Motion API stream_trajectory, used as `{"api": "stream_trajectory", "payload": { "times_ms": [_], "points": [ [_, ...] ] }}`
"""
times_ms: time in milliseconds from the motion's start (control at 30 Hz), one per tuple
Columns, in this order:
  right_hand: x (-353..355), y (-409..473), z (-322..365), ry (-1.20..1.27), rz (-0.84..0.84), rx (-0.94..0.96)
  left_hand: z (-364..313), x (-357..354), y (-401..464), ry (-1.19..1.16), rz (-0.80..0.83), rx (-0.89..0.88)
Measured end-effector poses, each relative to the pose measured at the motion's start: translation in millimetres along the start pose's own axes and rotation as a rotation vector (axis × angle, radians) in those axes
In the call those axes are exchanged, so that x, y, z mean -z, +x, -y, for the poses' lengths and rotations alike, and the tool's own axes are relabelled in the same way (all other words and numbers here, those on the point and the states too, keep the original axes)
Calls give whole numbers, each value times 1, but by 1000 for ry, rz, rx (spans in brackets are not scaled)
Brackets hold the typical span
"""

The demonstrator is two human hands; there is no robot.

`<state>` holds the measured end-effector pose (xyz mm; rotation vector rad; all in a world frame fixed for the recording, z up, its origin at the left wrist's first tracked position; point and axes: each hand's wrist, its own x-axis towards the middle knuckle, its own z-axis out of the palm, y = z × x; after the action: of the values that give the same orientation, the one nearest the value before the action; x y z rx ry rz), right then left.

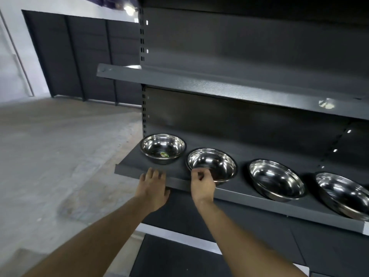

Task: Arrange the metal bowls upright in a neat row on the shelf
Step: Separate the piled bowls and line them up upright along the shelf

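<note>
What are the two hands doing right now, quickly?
Left hand: open, fingers resting on the front edge of the dark grey metal shelf, holding nothing.
Right hand: fingers curled at the near rim of the second shiny steel bowl; a firm grip cannot be told.

Both your bare forearms reach forward and up from the bottom of the view, side by side and apart; your left hand (153,183) lies palm down with its fingers straight and together, thumb spread to the right; your right hand (202,183) sits back up, its fingers curled in toward the thumb in a pinch.
</note>
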<state>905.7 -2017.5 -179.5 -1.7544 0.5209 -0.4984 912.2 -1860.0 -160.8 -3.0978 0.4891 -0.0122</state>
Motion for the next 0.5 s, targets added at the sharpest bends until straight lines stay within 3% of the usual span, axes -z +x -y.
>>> {"api": "stream_trajectory", "payload": {
  "times_ms": [167, 500],
  "points": [
    [-44, -14, 3, 148, 281, -261, 34, -2, -4, -13, 14, 92],
    [-106, 8, 34, 272, 300, -436, 97, 1, 27, -37, 10, 67]
  ]
}}
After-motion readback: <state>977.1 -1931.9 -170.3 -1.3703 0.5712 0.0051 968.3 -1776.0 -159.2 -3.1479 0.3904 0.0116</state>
